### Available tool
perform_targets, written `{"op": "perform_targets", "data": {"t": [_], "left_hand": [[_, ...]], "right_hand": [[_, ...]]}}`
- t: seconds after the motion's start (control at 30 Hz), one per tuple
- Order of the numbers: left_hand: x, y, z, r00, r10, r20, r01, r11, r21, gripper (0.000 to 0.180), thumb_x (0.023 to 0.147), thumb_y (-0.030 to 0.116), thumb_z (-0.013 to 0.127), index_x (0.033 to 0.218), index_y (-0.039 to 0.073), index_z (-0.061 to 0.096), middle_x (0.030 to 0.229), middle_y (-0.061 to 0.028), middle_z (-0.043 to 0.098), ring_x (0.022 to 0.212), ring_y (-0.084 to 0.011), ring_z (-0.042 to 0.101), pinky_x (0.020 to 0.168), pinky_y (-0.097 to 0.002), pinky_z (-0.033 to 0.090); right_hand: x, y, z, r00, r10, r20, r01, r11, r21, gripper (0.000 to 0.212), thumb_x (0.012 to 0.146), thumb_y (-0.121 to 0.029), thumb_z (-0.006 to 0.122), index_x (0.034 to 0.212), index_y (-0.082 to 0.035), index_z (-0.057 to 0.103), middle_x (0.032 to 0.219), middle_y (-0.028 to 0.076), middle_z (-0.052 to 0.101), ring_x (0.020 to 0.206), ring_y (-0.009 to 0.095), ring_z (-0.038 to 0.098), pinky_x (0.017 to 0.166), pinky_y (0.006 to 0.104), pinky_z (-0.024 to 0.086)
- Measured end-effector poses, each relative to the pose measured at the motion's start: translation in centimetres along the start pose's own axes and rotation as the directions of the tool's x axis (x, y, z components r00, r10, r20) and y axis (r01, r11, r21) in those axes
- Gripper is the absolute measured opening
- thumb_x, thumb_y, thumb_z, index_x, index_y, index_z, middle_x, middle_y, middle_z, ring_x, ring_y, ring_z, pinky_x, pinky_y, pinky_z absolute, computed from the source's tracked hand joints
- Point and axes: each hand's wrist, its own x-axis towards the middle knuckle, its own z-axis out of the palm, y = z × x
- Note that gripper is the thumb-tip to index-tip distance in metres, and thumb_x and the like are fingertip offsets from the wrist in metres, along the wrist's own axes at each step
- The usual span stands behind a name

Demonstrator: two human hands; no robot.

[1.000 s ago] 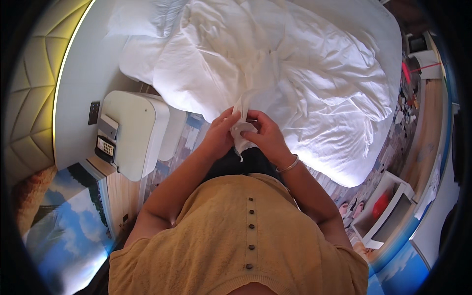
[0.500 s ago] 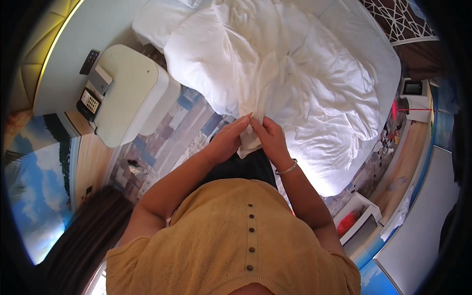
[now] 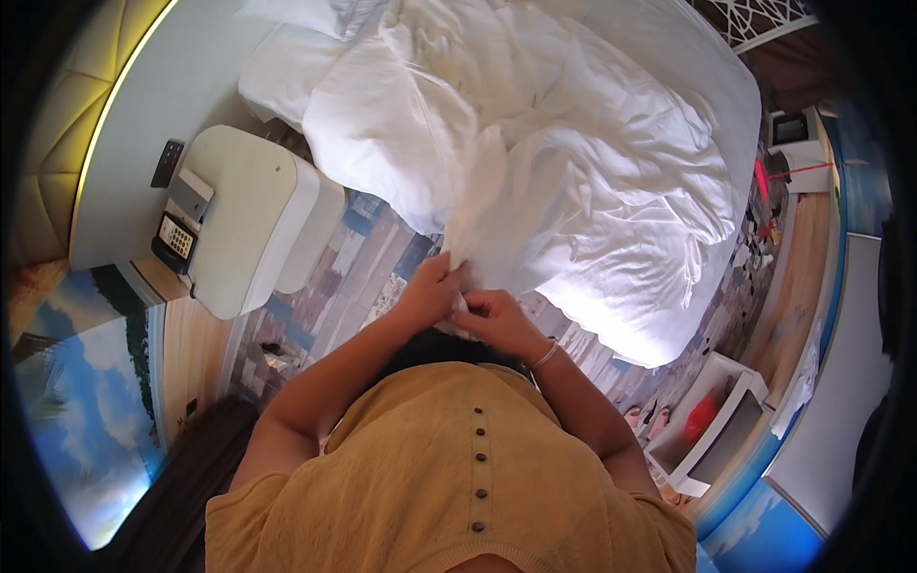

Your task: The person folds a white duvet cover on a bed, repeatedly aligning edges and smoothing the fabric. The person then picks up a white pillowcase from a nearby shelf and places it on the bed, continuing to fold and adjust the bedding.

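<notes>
Head view. White bedcover [image 3: 592, 172], one: spreading across upper centre, its gathered end [image 3: 470, 234] reaching mid-frame. Left hand [image 3: 427, 294]: fingers pinching that end. Right hand [image 3: 506, 323]: fingers gripping just below, both apparently tensioning the fabric.

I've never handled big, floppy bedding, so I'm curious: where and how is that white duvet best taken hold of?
Probably by pinching its gathered end, coming from the lower side of the picture. There the cloth narrows and reaches out past the bed's edge; elsewhere the white duvet spreads in broad, loose folds, likely harder to hold.
</notes>
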Motion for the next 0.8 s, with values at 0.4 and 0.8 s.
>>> {"op": "perform_targets", "data": {"t": [0.4, 0.8], "left_hand": [[-3.4, 6.2, -0.8, 0.87, 0.129, 0.476, -0.165, 0.986, 0.034, 0.022, 0.088, 0.014, 0.056, 0.104, -0.001, 0.056, 0.08, -0.0125, 0.059, 0.074, -0.0171, 0.053, 0.07, -0.0316, 0.044], [-2.0, 7.7, 1.5, 0.966, -0.101, -0.237, -0.035, 0.86, -0.509, 0.029, 0.09, 0.01, 0.051, 0.116, -0.004, 0.056, 0.098, -0.0021, 0.062, 0.09, -0.0091, 0.055, 0.08, -0.0226, 0.043]], "right_hand": [[9.0, 1.7, -9.0, 0.937, 0.23, -0.263, -0.007, 0.765, 0.644, 0.029, 0.083, -0.015, 0.063, 0.104, 0.004, 0.057, 0.097, 0.011, 0.062, 0.087, 0.022, 0.062, 0.074, 0.0331, 0.051], [14.2, 9.2, -29.1, 0.831, 0.205, -0.517, 0.038, 0.906, 0.421, 0.029, 0.088, -0.017, 0.052, 0.107, 0.004, 0.058, 0.101, 0.014, 0.064, 0.094, 0.026, 0.063, 0.08, 0.0371, 0.052]]}}
